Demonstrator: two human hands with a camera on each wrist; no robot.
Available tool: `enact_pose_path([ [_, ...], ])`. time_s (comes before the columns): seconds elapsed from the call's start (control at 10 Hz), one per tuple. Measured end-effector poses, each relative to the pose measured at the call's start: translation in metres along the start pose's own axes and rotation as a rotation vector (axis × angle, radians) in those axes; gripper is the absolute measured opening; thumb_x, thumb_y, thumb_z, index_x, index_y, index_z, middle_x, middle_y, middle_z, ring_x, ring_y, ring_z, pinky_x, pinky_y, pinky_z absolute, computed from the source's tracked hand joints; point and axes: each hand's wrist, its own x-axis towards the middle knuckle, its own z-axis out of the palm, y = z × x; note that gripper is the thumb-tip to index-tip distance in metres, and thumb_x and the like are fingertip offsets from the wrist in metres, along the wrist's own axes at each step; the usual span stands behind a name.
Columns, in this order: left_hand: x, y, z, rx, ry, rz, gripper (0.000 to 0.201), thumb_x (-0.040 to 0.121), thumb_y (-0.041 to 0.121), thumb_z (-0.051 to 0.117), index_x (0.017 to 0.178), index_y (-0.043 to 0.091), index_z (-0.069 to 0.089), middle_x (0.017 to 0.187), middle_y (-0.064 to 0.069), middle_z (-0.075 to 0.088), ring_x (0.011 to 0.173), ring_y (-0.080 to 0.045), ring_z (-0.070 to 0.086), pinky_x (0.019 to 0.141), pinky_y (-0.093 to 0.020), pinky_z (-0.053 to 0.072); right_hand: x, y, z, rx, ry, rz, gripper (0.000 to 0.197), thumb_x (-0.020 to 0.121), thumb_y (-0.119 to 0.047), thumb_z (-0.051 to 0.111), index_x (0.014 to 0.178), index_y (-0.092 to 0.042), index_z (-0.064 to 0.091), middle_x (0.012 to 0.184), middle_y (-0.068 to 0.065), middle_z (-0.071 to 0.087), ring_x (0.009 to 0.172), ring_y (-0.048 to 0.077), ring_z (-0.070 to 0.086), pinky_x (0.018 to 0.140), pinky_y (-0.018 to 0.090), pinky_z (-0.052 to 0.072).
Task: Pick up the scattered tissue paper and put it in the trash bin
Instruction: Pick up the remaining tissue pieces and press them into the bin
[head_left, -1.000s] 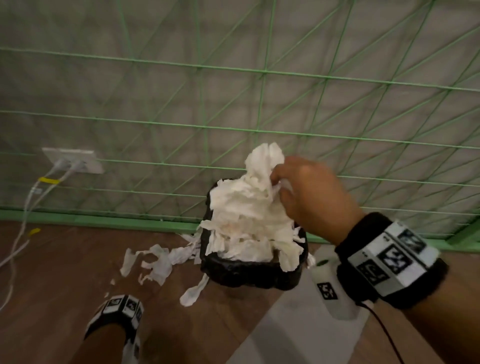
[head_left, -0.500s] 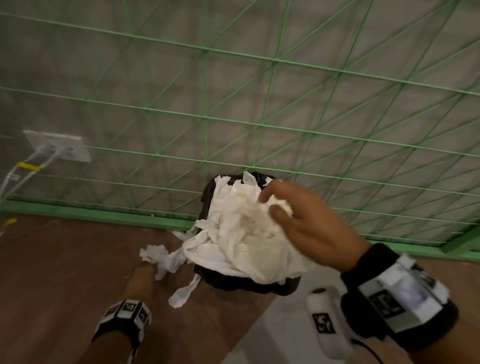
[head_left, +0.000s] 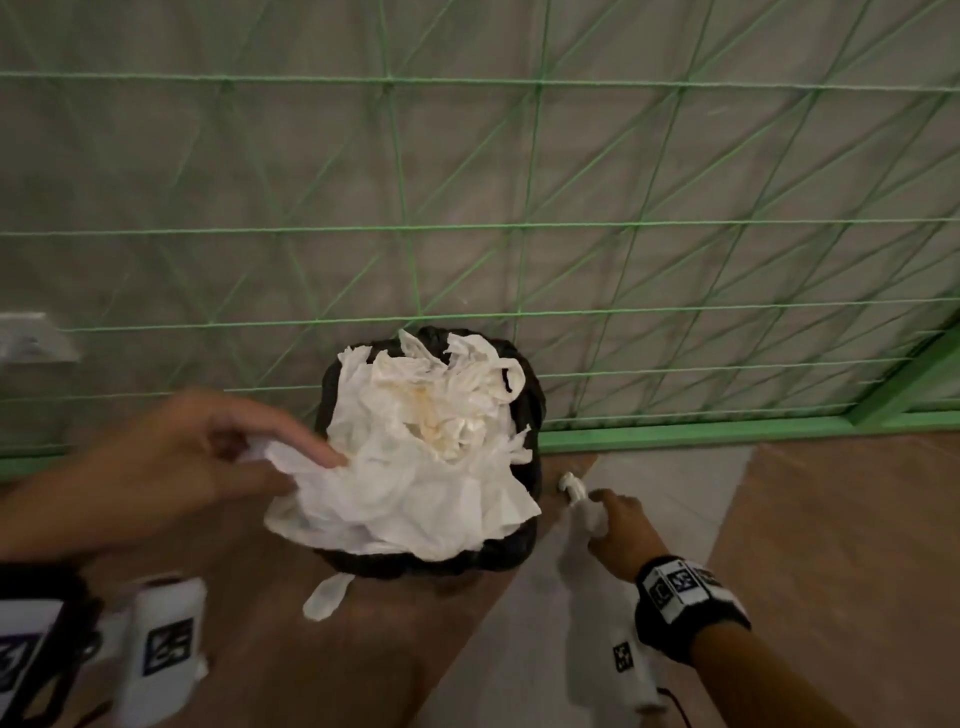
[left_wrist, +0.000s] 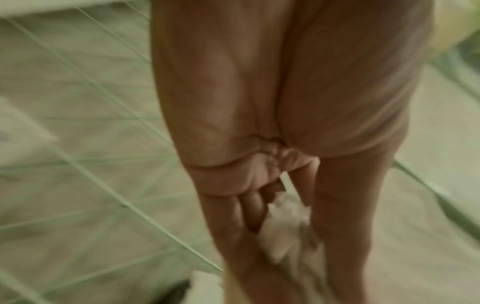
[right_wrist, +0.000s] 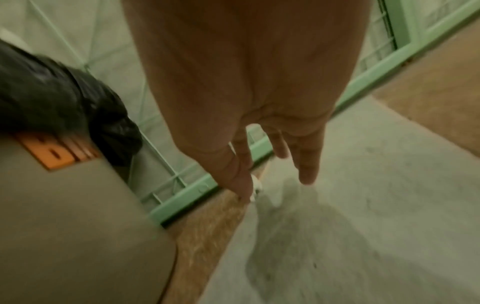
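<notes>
While left hand (head_left: 171, 467) fingers pinch tissue (head_left: 410, 467), right hand (head_left: 621, 535) spread; two scraps (head_left: 324, 597) floored.

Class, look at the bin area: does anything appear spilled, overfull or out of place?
Yes. The black-lined trash bin is overfull: white crumpled tissue paper heaps above and droops over its rim. A white tissue strip lies on the wooden floor in front.

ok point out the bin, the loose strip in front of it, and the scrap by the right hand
bin (head_left: 531, 410), head view, black liner at its right rim
strip (head_left: 323, 598), head view, middle of the strip on the floor
scrap (head_left: 570, 484), head view, its upper end near the right hand (head_left: 621, 530)
</notes>
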Motion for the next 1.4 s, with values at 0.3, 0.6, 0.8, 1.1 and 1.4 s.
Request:
enact_pose_path([
  [0.3,0.085,-0.012,0.093,0.725,-0.237,-0.083,0.021,0.093,0.015,0.049,0.103,0.006,0.064,0.116,-0.007,0.059,0.104,-0.020,0.056,0.084,-0.024,0.041,0.022,-0.003,0.040,0.023,0.038,-0.133,0.078,0.087,-0.019,0.056,0.153,-0.031,0.016,0.162,0.007,-0.011,0.150,0.032,0.001,0.118,0.044,0.026],
  [0.6,0.077,0.002,0.095,0.710,-0.205,-0.205,0.029,0.071,0.045,0.030,0.074,0.034,0.056,0.103,0.014,0.033,0.104,-0.010,0.026,0.093,-0.035,0.023,0.027,-0.020,0.032,-0.111,-0.082,-0.244,0.056,0.089,-0.028,0.053,0.142,-0.015,0.043,0.149,0.007,0.035,0.132,0.031,0.046,0.110,0.038,0.039],
  [0.8,0.051,0.014,0.054,0.109,0.208,-0.001,0.047,0.057,0.017,0.050,0.098,0.031,0.068,0.101,0.002,0.046,0.101,-0.012,0.044,0.090,-0.028,0.034,0.003,-0.066,-0.046,0.284,0.157,-0.184,0.031,0.082,-0.009,0.062,0.113,-0.007,0.069,0.115,0.016,0.069,0.109,0.030,0.064,0.091,0.032,0.048],
  [1.1,-0.045,-0.194,0.081,0.057,0.464,-1.003,0.041,0.098,0.019,0.048,0.132,-0.004,0.051,0.135,-0.028,0.051,0.125,-0.043,0.048,0.103,-0.042,0.038,-0.122,-0.184,-0.114,0.024,0.114,-0.754,0.043,0.095,-0.042,0.049,0.133,-0.023,0.056,0.145,-0.016,0.044,0.131,0.002,0.042,0.109,0.018,0.029],
  [1.4,-0.092,-0.269,0.192,0.254,0.376,-0.906,0.077,0.095,0.053,0.035,0.155,0.019,0.000,0.163,-0.012,0.000,0.149,-0.033,0.010,0.121,-0.050,0.014,-0.118,-0.212,-0.035,-0.366,-0.146,-0.726,0.075,0.091,-0.071,0.005,0.123,-0.027,0.056,0.136,-0.008,0.050,0.134,0.000,0.034,0.116,0.032,0.023],
])
